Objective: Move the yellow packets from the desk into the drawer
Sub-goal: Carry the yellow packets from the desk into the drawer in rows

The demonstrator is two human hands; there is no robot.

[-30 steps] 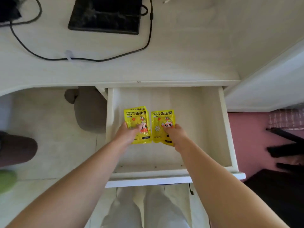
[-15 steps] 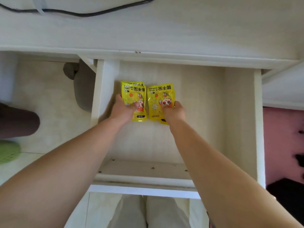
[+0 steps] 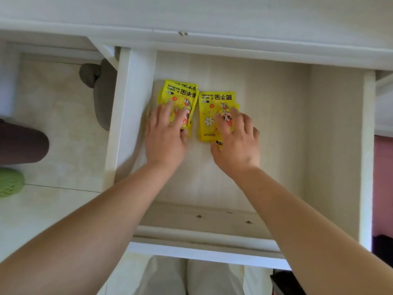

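Since half a second ago both hands have loosened from a curled hold to lying flat on the yellow packets, and the view has drawn closer to the drawer.

At the far left, on the pale floor, sit a green perforated object [image 3: 9, 184] and a dark brown shape [image 3: 21, 143], with a grey rounded thing [image 3: 104, 92] under the desk [image 3: 191, 13]. The open drawer [image 3: 131, 103] holds the left packet [image 3: 180, 92], which lies just beside the drawer's left wall, with a second yellow edge showing beneath it. The left hand [image 3: 165, 135] rests on its lower half, fingers straight and slightly apart. Touching it at the side, the right packet [image 3: 212, 101] lies flat on the drawer floor, more yellow peeking out under it. The right hand [image 3: 236, 141] presses on it with fingers spread. A pink surface [image 3: 382, 177] shows at the far right.
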